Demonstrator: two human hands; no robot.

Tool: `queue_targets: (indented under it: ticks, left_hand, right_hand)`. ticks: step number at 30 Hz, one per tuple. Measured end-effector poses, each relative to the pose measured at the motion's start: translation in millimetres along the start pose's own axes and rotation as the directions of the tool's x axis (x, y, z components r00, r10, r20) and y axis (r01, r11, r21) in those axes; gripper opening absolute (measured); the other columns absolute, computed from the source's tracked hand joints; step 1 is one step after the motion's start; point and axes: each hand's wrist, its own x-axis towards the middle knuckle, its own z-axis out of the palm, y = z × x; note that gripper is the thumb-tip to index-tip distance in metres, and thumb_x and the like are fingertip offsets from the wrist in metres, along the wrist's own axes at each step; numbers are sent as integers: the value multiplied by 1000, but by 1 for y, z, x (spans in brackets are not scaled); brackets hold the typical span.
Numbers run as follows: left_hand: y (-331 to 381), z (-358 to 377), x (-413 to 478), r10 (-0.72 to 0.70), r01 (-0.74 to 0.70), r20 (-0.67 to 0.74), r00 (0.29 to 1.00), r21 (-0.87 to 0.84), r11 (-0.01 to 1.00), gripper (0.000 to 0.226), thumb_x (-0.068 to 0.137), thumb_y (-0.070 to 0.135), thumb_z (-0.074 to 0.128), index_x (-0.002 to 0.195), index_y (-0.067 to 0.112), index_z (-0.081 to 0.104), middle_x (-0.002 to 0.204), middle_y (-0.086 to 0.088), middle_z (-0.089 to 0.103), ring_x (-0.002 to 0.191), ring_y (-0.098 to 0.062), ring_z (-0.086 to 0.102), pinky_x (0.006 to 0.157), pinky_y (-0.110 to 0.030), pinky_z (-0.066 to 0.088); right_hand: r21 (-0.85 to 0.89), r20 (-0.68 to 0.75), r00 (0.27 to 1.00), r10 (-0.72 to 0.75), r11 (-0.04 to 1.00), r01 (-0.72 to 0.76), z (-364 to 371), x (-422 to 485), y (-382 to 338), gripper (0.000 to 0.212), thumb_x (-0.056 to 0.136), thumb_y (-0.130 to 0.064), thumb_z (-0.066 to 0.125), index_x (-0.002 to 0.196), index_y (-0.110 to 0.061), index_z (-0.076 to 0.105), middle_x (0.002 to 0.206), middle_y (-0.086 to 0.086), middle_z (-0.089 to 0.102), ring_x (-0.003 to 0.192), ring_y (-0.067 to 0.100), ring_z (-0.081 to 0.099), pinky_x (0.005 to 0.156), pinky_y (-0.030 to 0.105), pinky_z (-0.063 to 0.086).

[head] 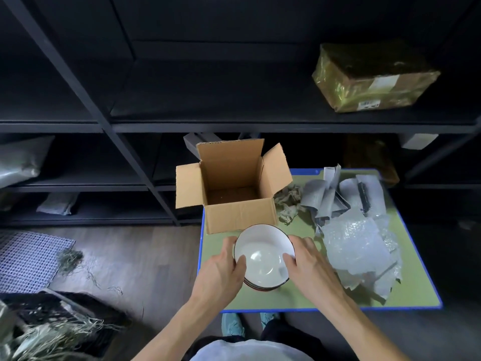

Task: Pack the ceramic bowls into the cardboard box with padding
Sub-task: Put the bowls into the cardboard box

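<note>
Bowls (263,256): stacked, between both hands.
Left hand (221,267): grips rim at 9 o'clock.
Right hand (309,264): grips rim at 3 o'clock.
Box (239,216): 12 o'clock, open, floor bare.

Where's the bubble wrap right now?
Head view, right side: the bubble wrap lies on the green mat, right of the stacked bowls and nearer the camera than the grey padding sheets.

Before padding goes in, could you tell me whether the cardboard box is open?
The cardboard box is open: flaps spread, bare bottom showing.
</note>
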Motion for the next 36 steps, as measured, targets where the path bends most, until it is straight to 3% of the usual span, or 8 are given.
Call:
queue_targets:
  ticks: [3, 9, 15, 19, 22, 25, 31, 36]
  left_hand:
    - [1, -1, 0, 8, -8, -13, 1000, 9, 1000, 31, 101, 39, 43, 130, 29, 38, 54, 5, 47, 49, -14, 44, 53, -37, 45]
    - [1, -9, 7, 19, -19, -10, 1000, 44, 999, 29, 102, 35, 41, 130, 26, 42, 60, 1, 55, 54, -17, 52, 56, -40, 48]
    - [-2, -11, 12, 43, -43, -2, 999, 83, 996, 31, 101, 38, 41, 130, 27, 43, 65, -2, 61, 59, -20, 57, 62, -42, 52]
    - [2, -17, 11, 68, -59, -72, 995, 121, 991, 33, 101, 47, 39, 128, 29, 45, 64, 3, 60, 58, -16, 57, 60, -35, 51]
    - [7, -26, 17, 151, -129, -199, 968, 120, 984, 31, 100, 42, 46, 126, 25, 52, 85, 10, 60, 73, -16, 60, 62, -32, 48]
    - [9, -35, 36, 242, -188, -262, 934, 212, 959, 23, 99, 26, 52, 120, 18, 58, 112, 2, 54, 81, -19, 58, 60, -28, 42]
    - [5, -41, 74, 224, -169, -137, 965, 330, 929, 34, 102, 25, 44, 135, 19, 50, 129, -1, 47, 103, -24, 53, 85, -35, 48]
    - [4, -39, 89, 237, -180, -114, 965, 372, 910, 32, 101, 23, 47, 133, 21, 50, 121, 1, 54, 96, -22, 48, 82, -36, 47]
  right_hand:
    - [1, 10, 1000, 3, 1000, -3, -1, 1, -1, 34, 101, -30, 46, 134, -23, 44, 117, -1, 45, 92, 25, 56, 67, 30, 33]
    - [-6, 28, 1000, 8, 1000, -7, -2, 3, -3, 37, 100, -24, 46, 137, -21, 43, 122, 1, 47, 102, 26, 56, 72, 30, 35]
    - [8, 30, 999, 20, 1000, -21, -1, 5, -1, 34, 100, -29, 45, 133, -22, 45, 119, 0, 48, 99, 25, 56, 71, 31, 39]
    - [-52, -11, 1000, -22, 998, 21, -3, 10, -3, 40, 100, -33, 44, 139, -23, 42, 123, 1, 48, 102, 25, 59, 74, 34, 42]
    - [-41, -66, 994, -88, 996, 85, -8, 18, -6, 46, 101, -35, 45, 145, -22, 40, 131, 0, 50, 116, 21, 55, 86, 34, 45]
    - [-6, -111, 983, -147, 989, 147, -13, 33, -12, 47, 102, -36, 47, 145, -19, 41, 136, 0, 52, 125, 19, 51, 94, 32, 41]
    - [-1, -121, 980, -159, 987, 160, -17, 64, -27, 40, 102, -37, 48, 136, -18, 49, 129, 0, 62, 118, 22, 56, 86, 29, 40]
    - [-11, -85, 984, -157, 988, 156, -16, 78, -29, 44, 102, -37, 47, 141, -17, 46, 132, 2, 59, 122, 22, 55, 97, 34, 43]
